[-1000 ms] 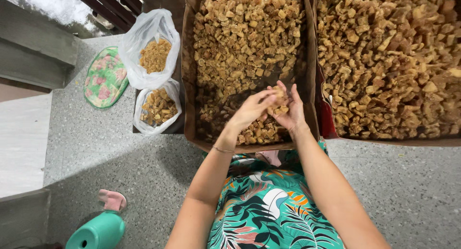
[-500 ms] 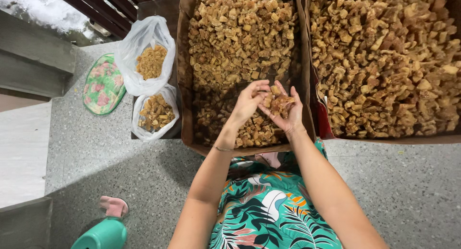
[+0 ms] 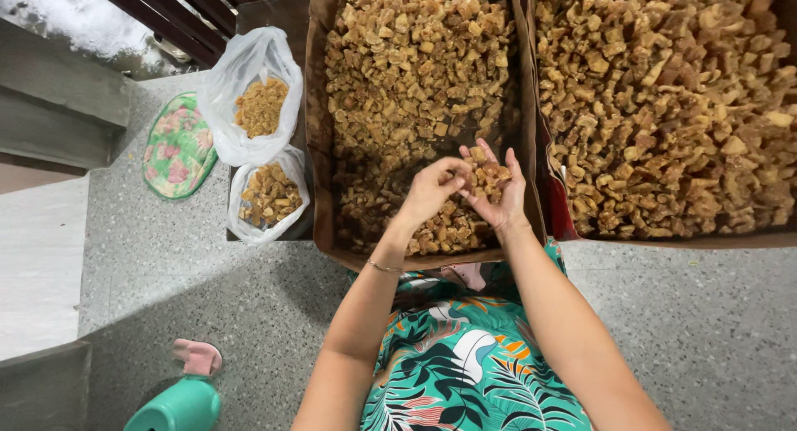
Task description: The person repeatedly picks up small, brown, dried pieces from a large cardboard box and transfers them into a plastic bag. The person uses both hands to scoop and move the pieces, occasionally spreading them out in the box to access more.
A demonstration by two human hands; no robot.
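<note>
My right hand (image 3: 501,200) is cupped palm-up over the near end of the left cardboard box (image 3: 318,149), holding a small heap of brown chunks (image 3: 484,175). My left hand (image 3: 429,190) rests against that heap, fingertips pinching at the pieces. Both hands hover above the box's golden-brown chunks (image 3: 407,66), which thin out toward the near end. A thin bracelet circles my left wrist.
A second, larger box (image 3: 554,207) of the same chunks (image 3: 672,107) stands to the right. Two white plastic bags (image 3: 249,74) (image 3: 267,200) with chunks sit left of the boxes, beside a floral pad (image 3: 177,147). A green container (image 3: 178,408) and pink slipper (image 3: 198,356) lie on the speckled floor.
Both hands have risen slightly from the box's near end, and the right palm now shows a heap of chunks with the left fingers working at it.
</note>
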